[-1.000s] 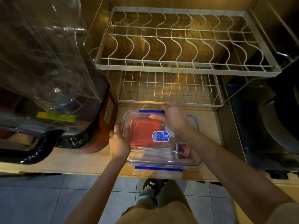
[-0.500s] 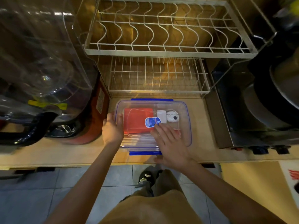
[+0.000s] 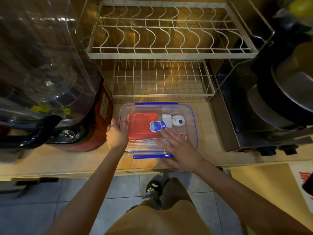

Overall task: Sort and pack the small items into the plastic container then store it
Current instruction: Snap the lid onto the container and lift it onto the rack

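Clear lidded container (image 3: 189, 116), blue clips, on shelf.
Left hand (image 3: 116, 133) gripping its edge; right hand (image 3: 179, 148) flat on lid, fingers straight.

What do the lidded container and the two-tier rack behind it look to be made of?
Container: clear, glossy plastic, since its contents show through the lid; the clips are opaque blue, probably plastic too. Rack: thin bent wire in a flat-bar frame, likely metal with a pale, dull finish; whether coated or bare I cannot tell.

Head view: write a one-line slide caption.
Both hands, left gripping, right flat, steady the lidded plastic container below the dish rack.
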`<state>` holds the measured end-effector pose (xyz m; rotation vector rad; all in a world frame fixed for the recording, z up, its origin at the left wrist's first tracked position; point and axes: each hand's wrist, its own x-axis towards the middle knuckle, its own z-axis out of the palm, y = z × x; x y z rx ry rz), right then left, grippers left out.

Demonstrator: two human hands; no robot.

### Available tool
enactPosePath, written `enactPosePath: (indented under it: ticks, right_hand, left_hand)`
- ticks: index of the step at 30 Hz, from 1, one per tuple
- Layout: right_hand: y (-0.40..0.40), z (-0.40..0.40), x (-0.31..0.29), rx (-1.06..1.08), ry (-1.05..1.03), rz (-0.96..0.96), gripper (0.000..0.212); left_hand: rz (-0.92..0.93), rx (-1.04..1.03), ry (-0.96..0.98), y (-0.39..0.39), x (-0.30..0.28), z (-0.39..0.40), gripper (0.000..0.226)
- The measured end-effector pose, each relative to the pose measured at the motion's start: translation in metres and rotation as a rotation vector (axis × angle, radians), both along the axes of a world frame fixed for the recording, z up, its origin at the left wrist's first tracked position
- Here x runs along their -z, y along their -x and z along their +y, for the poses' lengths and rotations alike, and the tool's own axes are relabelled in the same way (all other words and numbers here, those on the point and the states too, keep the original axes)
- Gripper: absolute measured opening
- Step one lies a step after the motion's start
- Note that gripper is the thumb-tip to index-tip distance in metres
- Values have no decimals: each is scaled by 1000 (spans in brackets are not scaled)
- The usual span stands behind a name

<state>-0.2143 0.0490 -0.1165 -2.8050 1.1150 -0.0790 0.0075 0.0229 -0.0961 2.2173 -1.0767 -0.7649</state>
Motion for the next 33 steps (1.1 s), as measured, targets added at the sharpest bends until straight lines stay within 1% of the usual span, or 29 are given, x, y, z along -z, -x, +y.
enactPosePath:
  ticks: [3, 6, 8, 10, 11, 12, 13, 14, 15, 16, 17, 18, 19, 20, 21, 22, 23, 25, 29, 33]
  right_hand:
    - [1, 1, 0, 15, -106, -59, 57]
    - [1, -1, -1, 15, -194, -69, 57]
    - [1, -4, -7, 56, -265, -145, 59]
    - [0, -7, -18, 179, -342, -287, 54]
    - [0, -9, -23, 255, -326, -362, 49]
    - [0, -12, -27, 344, -250, -404, 44]
    - [2, -16, -28, 458, -153, -399, 42]
    - [4, -21, -29, 595, -84, -358, 44]
    - [9, -25, -27, 744, -82, -318, 51]
    - [13, -29, -26, 893, -152, -323, 61]
    - [15, -32, -25, 1025, -302, -405, 74]
    - [17, -34, -24, 1120, -476, -555, 83]
    - [18, -35, -23, 1181, -623, -726, 84]
    - [18, -34, -22, 1208, -733, -864, 75]
    - [18, -33, -23, 1202, -787, -924, 61]
    - [19, -31, -22, 1181, -785, -920, 49]
    - [20, -32, -22, 1166, -775, -906, 42]
    - [21, -34, -26, 1175, -785, -870, 39]
    - [25, -45, -41, 1236, -815, -805, 40]
    - [34, -51, -66, 1189, -837, -723, 28]
  left_hand:
    - [-11, -2, -5, 0, 0, 0, 49]
    - [-23, -1, -4, 1, 0, 0, 50]
    - [-28, 0, -13, 2, 0, 0, 50]
    - [-40, 4, -23, 2, -1, 0, 50]
    - [-45, 7, -25, 3, -2, 0, 50]
    - [-48, 8, -27, 3, -3, 1, 50]
    - [-51, 10, -29, 3, -3, 1, 50]
    - [-55, 12, -33, 4, -4, 1, 50]
    - [-62, 15, -38, 4, -4, 1, 50]
    - [-68, 17, -44, 5, -5, 1, 50]
    - [-72, 19, -48, 5, -6, 2, 49]
    - [-76, 20, -56, 6, -7, 2, 49]
    - [-80, 22, -67, 7, -7, 2, 50]
    - [-84, 25, -81, 7, -9, 2, 50]
    - [-86, 30, -93, 8, -9, 1, 50]
    - [-83, 38, -105, 8, -10, 1, 49]
    - [-78, 49, -112, 7, -11, 1, 48]
    - [-59, 73, -127, 6, -14, -2, 47]
    - [-42, 128, -181, 1, -26, -12, 48]
    - [-71, 226, -309, 1, -52, -21, 49]
